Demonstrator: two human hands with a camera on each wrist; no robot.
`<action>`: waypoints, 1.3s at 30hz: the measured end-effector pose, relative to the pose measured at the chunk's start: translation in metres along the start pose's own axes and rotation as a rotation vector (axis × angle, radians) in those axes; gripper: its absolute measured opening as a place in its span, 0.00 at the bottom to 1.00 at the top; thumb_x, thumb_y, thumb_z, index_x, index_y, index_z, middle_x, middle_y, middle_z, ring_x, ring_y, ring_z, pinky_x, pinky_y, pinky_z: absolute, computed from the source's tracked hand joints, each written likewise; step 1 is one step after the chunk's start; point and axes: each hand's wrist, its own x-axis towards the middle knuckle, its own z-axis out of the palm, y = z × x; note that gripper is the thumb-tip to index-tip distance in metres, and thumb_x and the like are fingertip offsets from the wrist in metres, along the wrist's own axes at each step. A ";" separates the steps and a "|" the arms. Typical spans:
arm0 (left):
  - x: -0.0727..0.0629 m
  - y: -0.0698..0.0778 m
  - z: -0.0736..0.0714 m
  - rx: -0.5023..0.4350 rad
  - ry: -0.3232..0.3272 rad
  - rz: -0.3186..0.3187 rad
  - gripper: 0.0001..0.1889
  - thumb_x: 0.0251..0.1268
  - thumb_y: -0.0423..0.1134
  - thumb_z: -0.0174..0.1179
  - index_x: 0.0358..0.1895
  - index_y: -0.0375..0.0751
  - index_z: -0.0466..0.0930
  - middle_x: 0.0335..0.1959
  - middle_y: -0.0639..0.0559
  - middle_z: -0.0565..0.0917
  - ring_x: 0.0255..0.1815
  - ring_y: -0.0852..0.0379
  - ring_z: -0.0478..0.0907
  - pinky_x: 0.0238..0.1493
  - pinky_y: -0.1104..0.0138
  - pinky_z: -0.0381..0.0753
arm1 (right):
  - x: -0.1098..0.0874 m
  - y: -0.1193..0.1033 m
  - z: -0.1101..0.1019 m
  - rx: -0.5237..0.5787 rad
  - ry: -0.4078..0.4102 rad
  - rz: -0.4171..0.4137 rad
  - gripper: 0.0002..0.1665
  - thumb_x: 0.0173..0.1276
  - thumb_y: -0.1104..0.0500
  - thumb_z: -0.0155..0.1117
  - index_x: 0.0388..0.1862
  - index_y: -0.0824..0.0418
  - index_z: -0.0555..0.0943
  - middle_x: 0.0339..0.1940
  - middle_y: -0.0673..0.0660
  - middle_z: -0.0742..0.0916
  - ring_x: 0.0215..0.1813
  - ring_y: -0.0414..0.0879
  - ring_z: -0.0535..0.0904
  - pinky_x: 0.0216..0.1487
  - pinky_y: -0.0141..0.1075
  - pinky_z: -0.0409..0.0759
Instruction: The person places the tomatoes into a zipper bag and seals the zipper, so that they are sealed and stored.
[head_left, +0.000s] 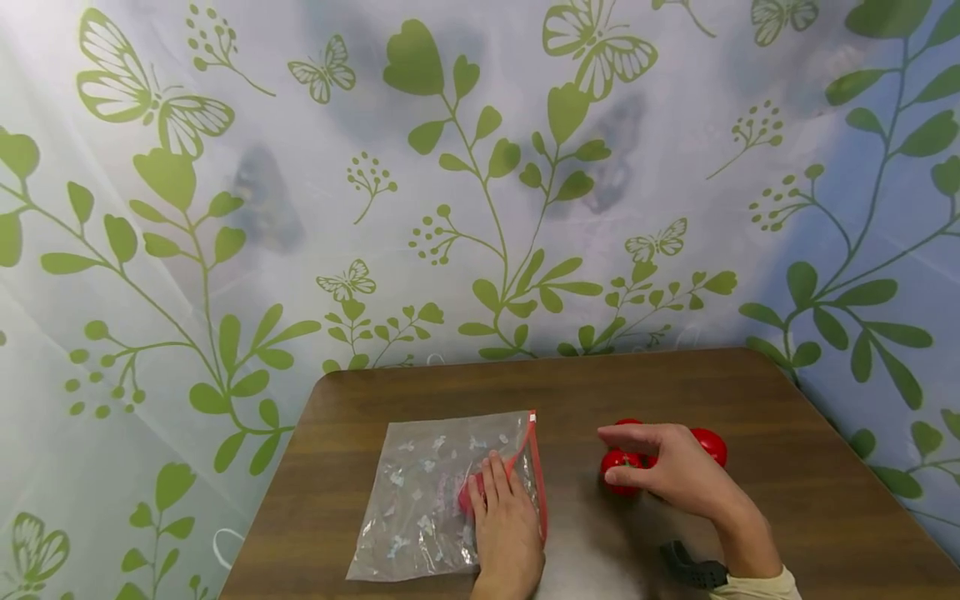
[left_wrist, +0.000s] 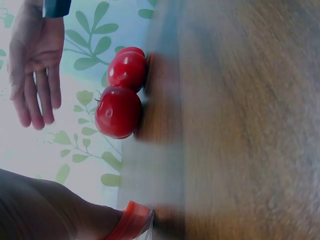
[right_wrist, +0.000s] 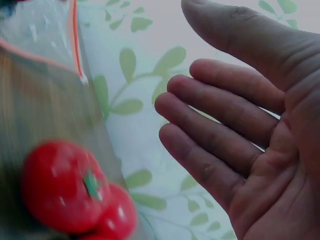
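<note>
A clear zip bag (head_left: pixel 420 492) with a red zip edge lies flat on the table. My left hand (head_left: pixel 506 525) holds it at the mouth, fingers stretched over the upper layer. In the left wrist view the thumb (left_wrist: pixel 90 220) reaches behind the orange-red edge. Beside those fingers a round red thing (head_left: pixel 467 497) shows through the plastic, partly covered. To the right, my right hand (head_left: pixel 682 467) hovers over several red tomatoes (head_left: pixel 621 475), thumb and fingers spread apart. The right wrist view shows its palm (right_wrist: pixel 265 185) bare, apart from a tomato (right_wrist: pixel 60 185) with a green stem.
The brown wooden table (head_left: pixel 420 387) ends at a hanging cloth (head_left: pixel 480 250) printed with green leaves and butterflies. Near the right wrist sits a dark strap (head_left: pixel 693 571). Another tomato (head_left: pixel 711 446) stands behind the right hand.
</note>
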 end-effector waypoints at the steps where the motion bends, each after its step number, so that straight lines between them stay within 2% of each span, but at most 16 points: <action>1: 0.000 0.000 0.000 -0.003 0.000 0.000 0.47 0.44 0.33 0.84 0.74 0.28 0.76 0.82 0.28 0.69 0.84 0.34 0.68 0.83 0.39 0.65 | -0.003 0.001 -0.004 -0.010 0.009 0.011 0.36 0.68 0.40 0.81 0.71 0.52 0.86 0.65 0.52 0.91 0.66 0.56 0.89 0.60 0.44 0.90; 4: -0.001 0.000 0.001 -0.011 0.007 0.005 0.48 0.42 0.33 0.85 0.73 0.28 0.77 0.82 0.28 0.69 0.84 0.33 0.68 0.83 0.39 0.65 | -0.011 0.007 -0.013 -0.040 0.037 0.037 0.37 0.67 0.40 0.82 0.71 0.53 0.86 0.65 0.53 0.91 0.65 0.57 0.89 0.57 0.37 0.89; 11: -0.001 -0.002 0.001 -0.020 0.018 0.019 0.47 0.41 0.32 0.85 0.73 0.28 0.78 0.82 0.28 0.70 0.83 0.33 0.68 0.83 0.38 0.65 | -0.030 0.025 -0.032 -0.084 0.125 0.096 0.37 0.64 0.41 0.85 0.69 0.51 0.87 0.64 0.54 0.92 0.62 0.49 0.90 0.52 0.34 0.89; 16: 0.000 -0.004 0.000 -0.023 0.030 0.024 0.43 0.46 0.31 0.82 0.72 0.29 0.78 0.81 0.28 0.70 0.83 0.33 0.69 0.83 0.38 0.65 | -0.041 0.037 -0.047 -0.107 0.148 0.123 0.35 0.65 0.44 0.85 0.69 0.49 0.87 0.64 0.55 0.92 0.59 0.32 0.87 0.50 0.31 0.88; 19: 0.000 -0.005 0.000 -0.021 0.035 0.023 0.43 0.46 0.32 0.82 0.71 0.29 0.78 0.81 0.29 0.71 0.83 0.33 0.69 0.82 0.38 0.66 | -0.049 0.046 -0.055 -0.131 0.154 0.145 0.35 0.64 0.45 0.85 0.69 0.50 0.87 0.63 0.57 0.92 0.57 0.23 0.83 0.49 0.29 0.86; 24: 0.001 -0.007 -0.001 -0.012 0.037 0.020 0.45 0.41 0.33 0.85 0.71 0.30 0.79 0.81 0.29 0.71 0.83 0.34 0.70 0.82 0.38 0.66 | -0.060 0.062 -0.068 -0.172 0.182 0.183 0.39 0.62 0.42 0.86 0.69 0.54 0.87 0.64 0.60 0.92 0.55 0.20 0.83 0.46 0.26 0.86; 31: 0.003 -0.009 -0.002 -0.023 0.035 0.022 0.48 0.38 0.34 0.86 0.71 0.30 0.78 0.81 0.29 0.71 0.82 0.34 0.70 0.82 0.38 0.66 | -0.073 0.084 -0.081 -0.200 0.229 0.165 0.38 0.61 0.46 0.87 0.68 0.57 0.87 0.64 0.63 0.91 0.54 0.16 0.80 0.43 0.24 0.85; 39: 0.004 -0.009 -0.002 -0.016 -0.001 0.027 0.51 0.34 0.36 0.88 0.72 0.29 0.78 0.81 0.29 0.70 0.83 0.33 0.68 0.83 0.38 0.65 | -0.082 0.105 -0.093 -0.234 0.200 0.256 0.41 0.64 0.44 0.85 0.70 0.63 0.85 0.67 0.70 0.88 0.52 0.11 0.73 0.42 0.25 0.85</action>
